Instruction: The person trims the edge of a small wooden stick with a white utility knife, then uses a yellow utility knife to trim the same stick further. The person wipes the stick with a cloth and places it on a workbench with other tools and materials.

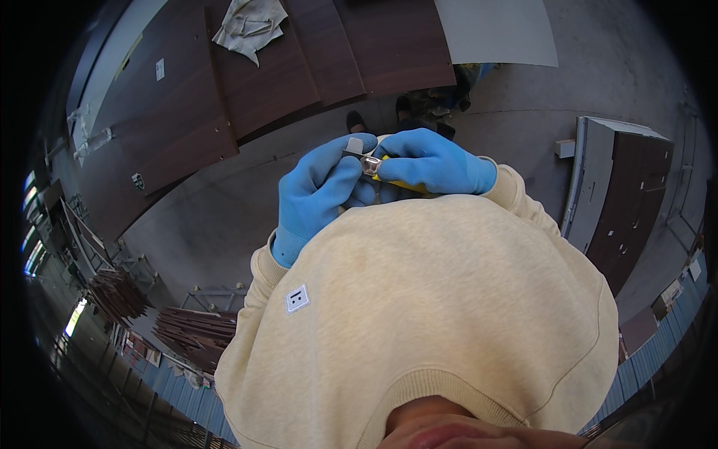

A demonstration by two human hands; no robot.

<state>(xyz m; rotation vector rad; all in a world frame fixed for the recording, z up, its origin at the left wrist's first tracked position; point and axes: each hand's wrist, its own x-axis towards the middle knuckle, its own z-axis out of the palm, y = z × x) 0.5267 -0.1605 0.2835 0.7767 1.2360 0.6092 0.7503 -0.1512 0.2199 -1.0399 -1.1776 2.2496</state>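
My two hands, in blue gloves, meet in front of my chest. My right hand [434,159] is closed around a slim yellow tool [400,184] that looks like a utility knife. At its left end sits a shiny metal part [371,165]. Between the thumb and fingers of my left hand [318,187] is a small flat piece [356,145], pale grey with a dark edge, right beside the metal part. Whether the piece is joined to the tool I cannot tell. The gloves hide much of both things.
Dark brown panels [262,82] lie ahead, with a crumpled beige cloth [250,28] on them and a white sheet [497,30] at their right. A stack of boards [624,194] stands on the right. Dark strips [194,333] are piled at the left. Grey concrete floor [202,224] lies between.
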